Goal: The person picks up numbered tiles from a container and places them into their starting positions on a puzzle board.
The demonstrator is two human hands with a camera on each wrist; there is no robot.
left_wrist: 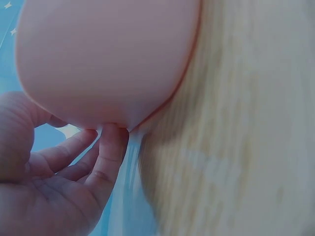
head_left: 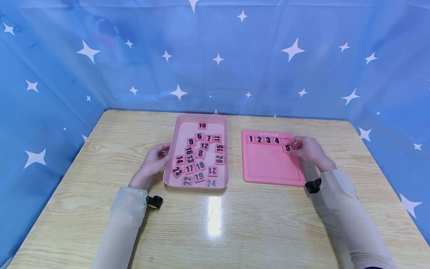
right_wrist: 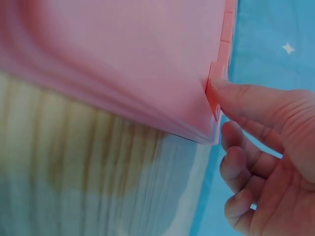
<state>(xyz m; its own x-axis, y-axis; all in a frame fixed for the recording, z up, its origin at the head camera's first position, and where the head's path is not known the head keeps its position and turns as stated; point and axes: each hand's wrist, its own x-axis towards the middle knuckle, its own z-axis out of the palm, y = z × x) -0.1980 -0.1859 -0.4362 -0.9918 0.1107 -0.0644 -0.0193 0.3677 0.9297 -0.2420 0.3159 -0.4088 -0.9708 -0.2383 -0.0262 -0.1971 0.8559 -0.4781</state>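
Observation:
My right hand (head_left: 307, 149) pinches the number 5 tile (head_left: 287, 148) between thumb and fingers at the upper right of the pink puzzle board (head_left: 272, 164). In the right wrist view, that tile (right_wrist: 215, 88) is slightly tilted, next to the end of the tile row. Tiles 1 (head_left: 250, 139), 2 (head_left: 259, 139), 3 (head_left: 268, 140) and 4 (head_left: 277, 140) sit side by side along the board's top. My left hand (head_left: 154, 162) holds the left side of a shallow pink tray (head_left: 220, 121); its fingertips (left_wrist: 112, 132) touch the outer wall.
Inside the tray lie several loose numbered tiles, among them 6 (head_left: 199, 136), 10 (head_left: 202, 126) and 24 (head_left: 211, 183). Tray and board stand apart on a wooden table (head_left: 255, 224). A blue curtain (head_left: 201, 74) with white stars hangs behind and at both sides.

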